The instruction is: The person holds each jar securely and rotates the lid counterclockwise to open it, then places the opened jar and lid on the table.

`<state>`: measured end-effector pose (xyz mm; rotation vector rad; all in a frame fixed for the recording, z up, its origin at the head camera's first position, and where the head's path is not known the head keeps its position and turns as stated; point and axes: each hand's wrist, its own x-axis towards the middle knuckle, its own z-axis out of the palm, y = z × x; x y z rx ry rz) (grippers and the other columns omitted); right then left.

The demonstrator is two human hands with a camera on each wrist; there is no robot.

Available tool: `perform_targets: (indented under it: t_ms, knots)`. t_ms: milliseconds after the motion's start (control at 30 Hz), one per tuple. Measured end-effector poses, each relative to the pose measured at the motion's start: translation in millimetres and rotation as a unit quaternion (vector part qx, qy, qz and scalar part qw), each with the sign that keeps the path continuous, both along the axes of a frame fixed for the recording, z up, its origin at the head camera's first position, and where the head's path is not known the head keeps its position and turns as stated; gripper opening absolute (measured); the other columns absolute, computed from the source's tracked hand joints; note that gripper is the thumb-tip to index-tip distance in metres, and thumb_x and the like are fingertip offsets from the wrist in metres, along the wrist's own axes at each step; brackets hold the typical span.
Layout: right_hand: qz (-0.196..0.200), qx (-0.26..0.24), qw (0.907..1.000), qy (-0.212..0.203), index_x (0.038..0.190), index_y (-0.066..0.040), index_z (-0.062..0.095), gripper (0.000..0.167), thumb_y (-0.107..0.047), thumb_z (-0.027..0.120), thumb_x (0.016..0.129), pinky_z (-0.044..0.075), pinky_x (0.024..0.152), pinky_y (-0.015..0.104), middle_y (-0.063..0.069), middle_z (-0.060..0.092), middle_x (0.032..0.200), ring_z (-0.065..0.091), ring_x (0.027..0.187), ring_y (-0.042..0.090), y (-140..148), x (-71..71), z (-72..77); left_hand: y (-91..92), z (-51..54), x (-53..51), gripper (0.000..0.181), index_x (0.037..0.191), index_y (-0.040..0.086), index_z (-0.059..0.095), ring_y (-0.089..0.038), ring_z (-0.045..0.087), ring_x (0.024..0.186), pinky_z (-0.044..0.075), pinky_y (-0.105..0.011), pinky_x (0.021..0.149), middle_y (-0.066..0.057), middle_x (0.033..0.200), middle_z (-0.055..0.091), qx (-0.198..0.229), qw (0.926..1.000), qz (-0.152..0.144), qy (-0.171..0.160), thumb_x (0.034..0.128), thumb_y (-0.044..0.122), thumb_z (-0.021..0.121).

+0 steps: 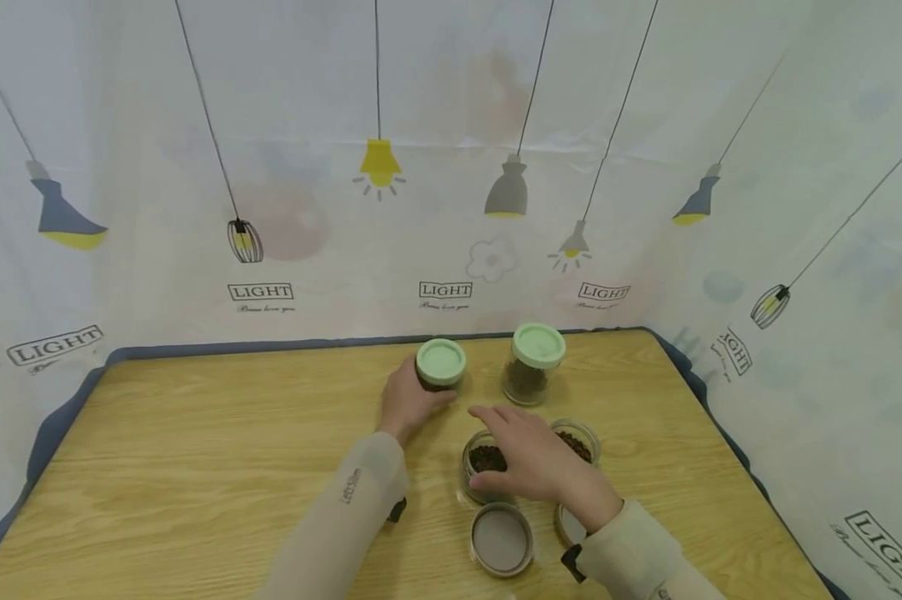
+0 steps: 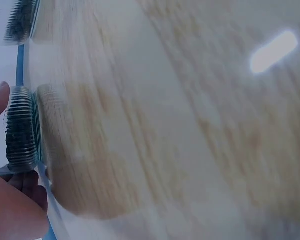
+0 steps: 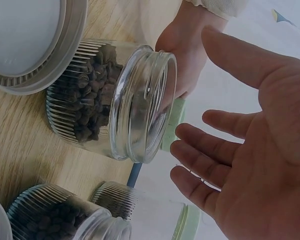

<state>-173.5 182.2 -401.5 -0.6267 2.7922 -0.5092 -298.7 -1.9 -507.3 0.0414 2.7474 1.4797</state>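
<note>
Your left hand (image 1: 409, 402) had its fingers curled around the left green-lidded jar (image 1: 441, 363), toward the far edge of the bench (image 1: 233, 433). Your right hand (image 1: 535, 457) grasped nothing, its fingers loose and spread over the left open jar (image 1: 484, 462). That open jar stood with its long axis vertical, mouth just beneath your right fingers, the nearer hand; the gripped jar lay beyond it, leftward.
</note>
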Motion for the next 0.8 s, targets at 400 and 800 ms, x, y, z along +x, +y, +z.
perform_targets:
  t_ms: [400,800]
  knots:
    - [0.007,-0.004,1.0000,0.006,0.149,-0.013,0.037,0.081,-0.049,0.071,0.084,0.038,0.106,0.057,0.013,0.049,0.143,0.046,0.133,0.033,-4.3,2.3,0.3,-2.7,2.5,1.5,0.083,0.135,0.018,0.053,-0.027,0.055,0.124,0.038,-0.047,0.111,-0.005,0.132,0.061,-0.029,0.9995,0.004,-0.007,0.0633,0.036,0.091]
    - [0.009,-0.010,0.9998,0.016,0.149,-0.012,0.037,0.082,-0.050,0.070,0.085,0.037,0.108,0.058,0.014,0.048,0.145,0.045,0.134,0.034,-5.8,6.7,2.0,-20.1,8.0,20.3,0.089,0.138,0.014,0.049,-0.027,0.054,0.126,0.038,-0.047,0.112,-0.006,0.134,0.059,0.020,0.9995,-0.021,-0.015,0.0632,0.039,0.091]
